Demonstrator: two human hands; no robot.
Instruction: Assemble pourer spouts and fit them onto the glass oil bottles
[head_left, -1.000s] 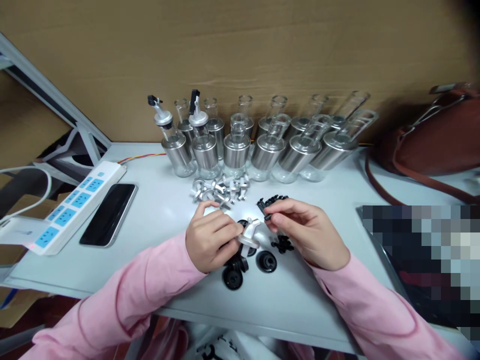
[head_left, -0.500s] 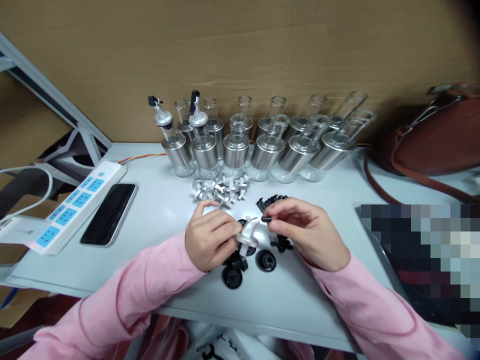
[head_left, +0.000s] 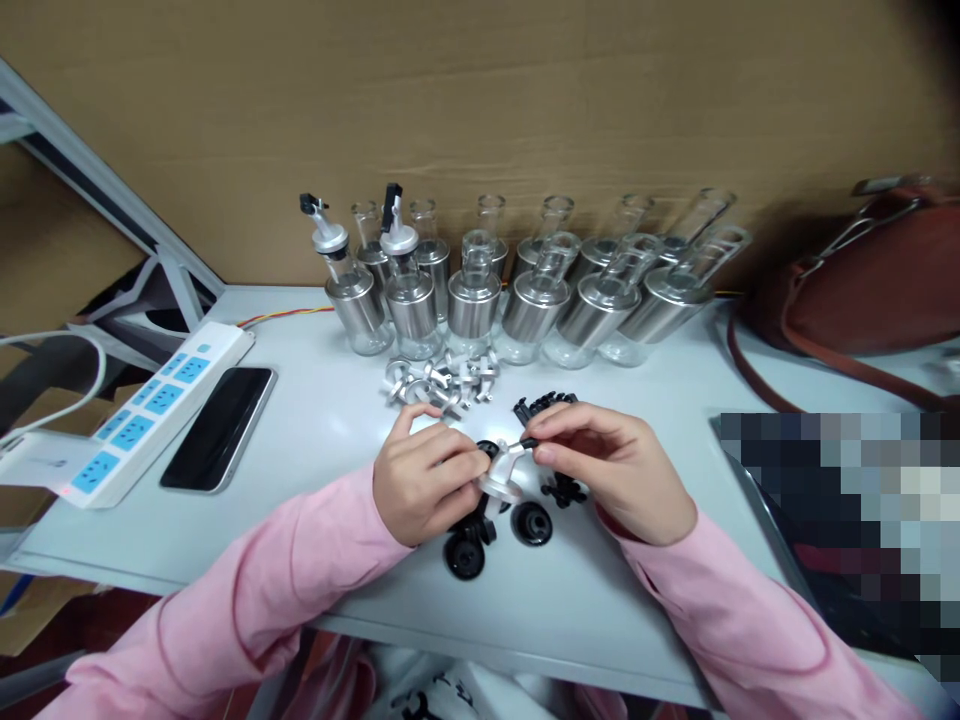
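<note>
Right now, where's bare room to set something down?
Bare tabletop lies between the phone and the silver parts, and between the right hand and brown bag. Crowded: the bottles at the back, the black parts by the left hand.

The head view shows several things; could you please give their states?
Silver spout: tilted, held in left hand
Black piece: in right hand, at the spout's end
Loose silver spouts: piled
Two front-left bottles: topped with pourers
Other bottles: uncapped
Phone: face up, screen dark
Power strip: red light lit
</note>
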